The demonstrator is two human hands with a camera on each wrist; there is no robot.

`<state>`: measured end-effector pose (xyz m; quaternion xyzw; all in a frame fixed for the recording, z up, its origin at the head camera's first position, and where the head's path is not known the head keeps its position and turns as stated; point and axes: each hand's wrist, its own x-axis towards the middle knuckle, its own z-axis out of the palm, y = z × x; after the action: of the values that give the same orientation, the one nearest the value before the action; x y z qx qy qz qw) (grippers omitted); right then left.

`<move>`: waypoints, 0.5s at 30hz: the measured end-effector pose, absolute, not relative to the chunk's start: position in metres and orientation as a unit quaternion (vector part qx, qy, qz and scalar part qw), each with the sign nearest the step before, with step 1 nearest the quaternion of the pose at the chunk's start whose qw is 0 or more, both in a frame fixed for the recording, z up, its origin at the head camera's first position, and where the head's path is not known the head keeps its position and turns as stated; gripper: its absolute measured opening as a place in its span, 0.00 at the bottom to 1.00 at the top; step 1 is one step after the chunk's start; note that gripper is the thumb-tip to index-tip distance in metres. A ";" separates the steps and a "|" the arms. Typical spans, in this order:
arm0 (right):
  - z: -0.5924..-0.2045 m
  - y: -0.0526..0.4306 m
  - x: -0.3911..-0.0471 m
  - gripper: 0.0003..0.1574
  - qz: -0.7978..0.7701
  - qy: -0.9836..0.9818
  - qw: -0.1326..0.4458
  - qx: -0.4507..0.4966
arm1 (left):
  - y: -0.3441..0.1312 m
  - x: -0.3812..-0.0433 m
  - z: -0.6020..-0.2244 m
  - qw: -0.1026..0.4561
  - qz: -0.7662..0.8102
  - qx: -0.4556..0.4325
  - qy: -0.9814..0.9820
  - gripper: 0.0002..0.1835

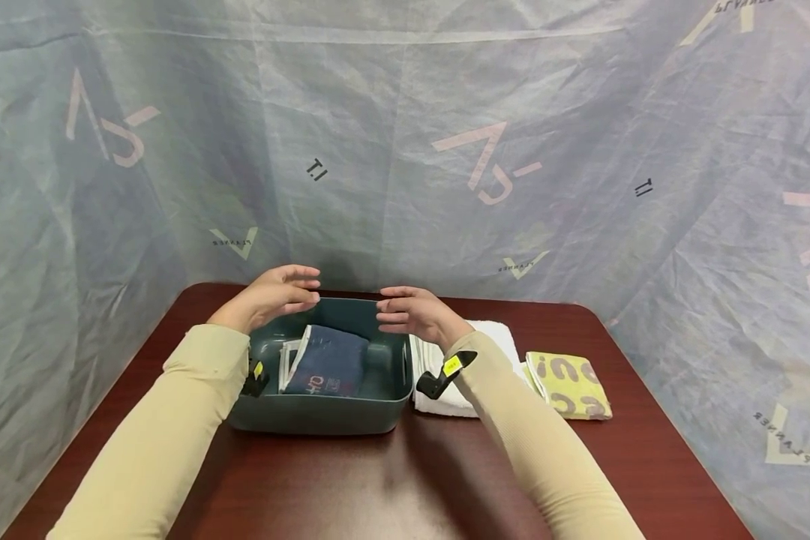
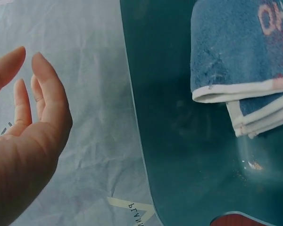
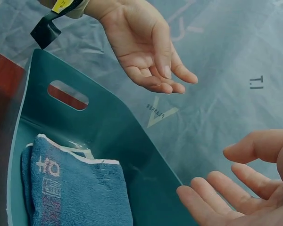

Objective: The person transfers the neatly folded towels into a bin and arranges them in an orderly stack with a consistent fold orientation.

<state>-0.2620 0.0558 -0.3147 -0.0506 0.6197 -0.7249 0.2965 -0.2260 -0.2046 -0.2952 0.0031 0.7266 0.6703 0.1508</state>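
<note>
While nothing is held by the loose, gently bent left hand (image 1: 272, 295) or right hand (image 1: 421, 313), a folded blue cloth towel (image 1: 334, 358) is held by a dark green plastic tub (image 1: 317, 418); folds could be undone by bumping.

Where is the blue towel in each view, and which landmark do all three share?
Head: the blue towel, folded, left of and below centre.
Left wrist: upper right, cut off by the picture's edges.
Right wrist: lower left, cut off at the bottom.
Shared landmark: the dark green bin that holds it.
</note>
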 end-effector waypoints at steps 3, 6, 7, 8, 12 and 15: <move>-0.312 0.058 -0.261 0.31 -0.725 0.618 0.298 -0.054 | -0.202 -0.227 -0.293 0.150 0.673 -0.002 0.725 0.32; -0.309 0.061 -0.260 0.31 -0.722 0.622 0.298 -0.058 | -0.199 -0.228 -0.291 0.150 0.677 -0.001 0.721 0.32; -0.307 0.062 -0.260 0.31 -0.720 0.625 0.296 -0.060 | -0.197 -0.228 -0.291 0.150 0.678 0.000 0.719 0.32; -0.306 0.063 -0.260 0.31 -0.719 0.627 0.295 -0.062 | -0.196 -0.228 -0.290 0.150 0.680 0.001 0.718 0.32; -0.302 0.067 -0.260 0.31 -0.717 0.629 0.294 -0.070 | -0.192 -0.230 -0.287 0.147 0.687 0.005 0.712 0.33; -0.299 0.070 -0.261 0.31 -0.719 0.627 0.292 -0.070 | -0.190 -0.230 -0.286 0.143 0.695 0.010 0.705 0.33</move>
<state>-0.2610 0.0702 -0.2987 -0.0696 0.6272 -0.7185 0.2924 -0.2302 -0.1897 -0.2856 0.0103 0.7049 0.6947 0.1430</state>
